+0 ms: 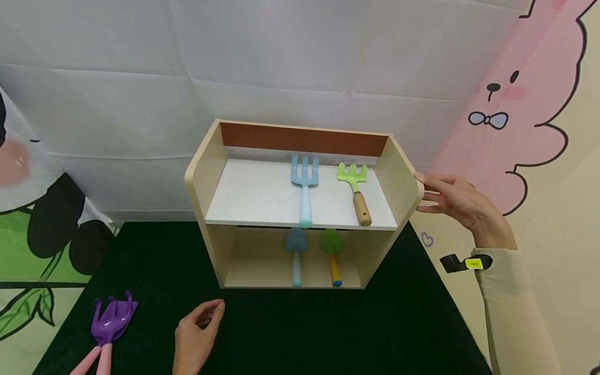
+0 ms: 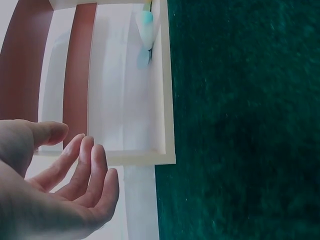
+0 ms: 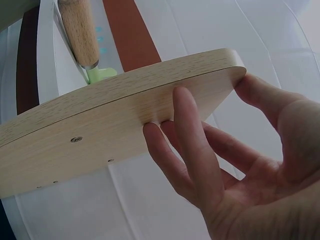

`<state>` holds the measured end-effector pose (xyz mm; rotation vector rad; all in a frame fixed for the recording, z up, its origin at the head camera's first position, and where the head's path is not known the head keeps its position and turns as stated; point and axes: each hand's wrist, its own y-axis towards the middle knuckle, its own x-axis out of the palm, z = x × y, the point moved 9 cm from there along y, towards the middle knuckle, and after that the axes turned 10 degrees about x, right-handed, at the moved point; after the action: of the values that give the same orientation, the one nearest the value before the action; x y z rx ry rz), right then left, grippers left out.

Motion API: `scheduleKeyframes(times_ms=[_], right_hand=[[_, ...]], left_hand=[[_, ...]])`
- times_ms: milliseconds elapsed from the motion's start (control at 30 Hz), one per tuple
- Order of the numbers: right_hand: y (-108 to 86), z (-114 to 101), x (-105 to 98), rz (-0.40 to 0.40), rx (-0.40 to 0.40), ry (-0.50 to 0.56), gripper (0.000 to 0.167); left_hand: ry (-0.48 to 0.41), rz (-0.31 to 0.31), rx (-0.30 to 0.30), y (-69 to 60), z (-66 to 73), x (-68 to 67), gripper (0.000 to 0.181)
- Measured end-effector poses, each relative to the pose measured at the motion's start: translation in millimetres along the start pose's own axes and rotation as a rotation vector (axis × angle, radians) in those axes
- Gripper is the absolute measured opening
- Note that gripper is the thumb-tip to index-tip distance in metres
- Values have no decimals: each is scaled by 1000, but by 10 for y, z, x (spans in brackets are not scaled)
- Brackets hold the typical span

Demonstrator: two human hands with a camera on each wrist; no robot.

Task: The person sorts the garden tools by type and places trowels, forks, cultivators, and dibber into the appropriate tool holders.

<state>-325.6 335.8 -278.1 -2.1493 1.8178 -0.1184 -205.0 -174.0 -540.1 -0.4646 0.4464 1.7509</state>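
Observation:
A two-level wooden shelf [image 1: 290, 256] stands on the dark green cloth. Its upper level holds a blue fork [image 1: 305, 200] and a green fork with a wooden handle [image 1: 361, 208]; the lower holds a blue shovel [image 1: 296, 242] and a green shovel with a yellow handle [image 1: 332, 242]. My right hand [image 1: 457, 203] touches the shelf's right side panel; in the right wrist view its fingertips [image 3: 184, 95] rest on the outer face [image 3: 125, 117], thumb at the corner. My left hand [image 1: 197, 336], loosely curled and empty, is in front of the shelf's left corner.
At the front left of the green cloth [image 1: 281, 333] lie purple tools [image 1: 112, 320] with pink handles, one overlapping another. A white sheet [image 1: 281, 62] hangs behind the shelf. Cartoon pictures are on the walls at both sides, with a pink figure [image 1: 529, 99] at right.

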Motion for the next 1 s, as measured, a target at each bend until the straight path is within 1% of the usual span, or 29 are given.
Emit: scheduleKeyframes(times_ms=[100,167,333,533,667,833,1000], right_hand=[[1,-3,8,-5,1,4,19],[3,-7,10,-4,1,1,19],[-2,-8,5,3,1,-4,18],[-10,-5,2,3,0,2,18],[-11,-2,1,3,4,5,18],[-12,-1,2,-1,9,8,18],[-17,1,0,2,10,6,18]], left_hand=[[-8,-7,-37,-12,-65,-49,32],[-9,-3,-50,-20,-110,-83,32],[4,14,-84,-52,-224,-174,31],[16,46,-112,-90,-344,-304,31],[34,83,-132,-108,-427,-431,32],[68,148,-159,-130,-550,-612,32],[91,176,-186,-131,-661,-728,34]])
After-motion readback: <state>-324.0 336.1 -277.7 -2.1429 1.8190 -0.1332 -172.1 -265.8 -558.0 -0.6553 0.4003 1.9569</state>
